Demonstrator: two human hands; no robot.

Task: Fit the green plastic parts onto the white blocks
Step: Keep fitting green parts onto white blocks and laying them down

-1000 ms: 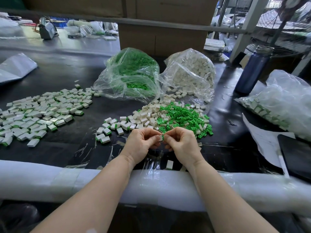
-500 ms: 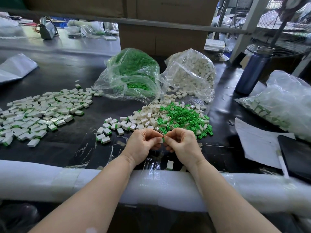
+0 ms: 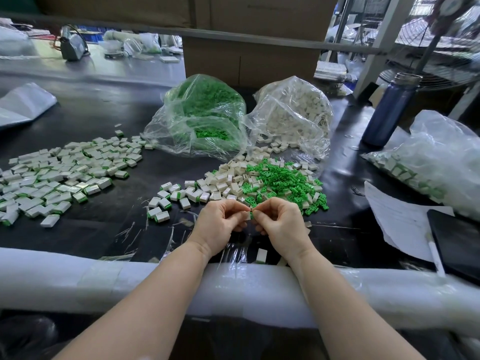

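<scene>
While both hands (image 3: 250,219) pinch block (image 3: 248,215), foam edge (image 3: 104,279) near.

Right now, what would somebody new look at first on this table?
Probably the bright heap of loose green plastic parts mid-table, mixed with small white plastic blocks. Just in front, the left hand and right hand pinch one white block with a green part between them. Behind sit a clear bag of green parts and a clear bag of white blocks.
</scene>
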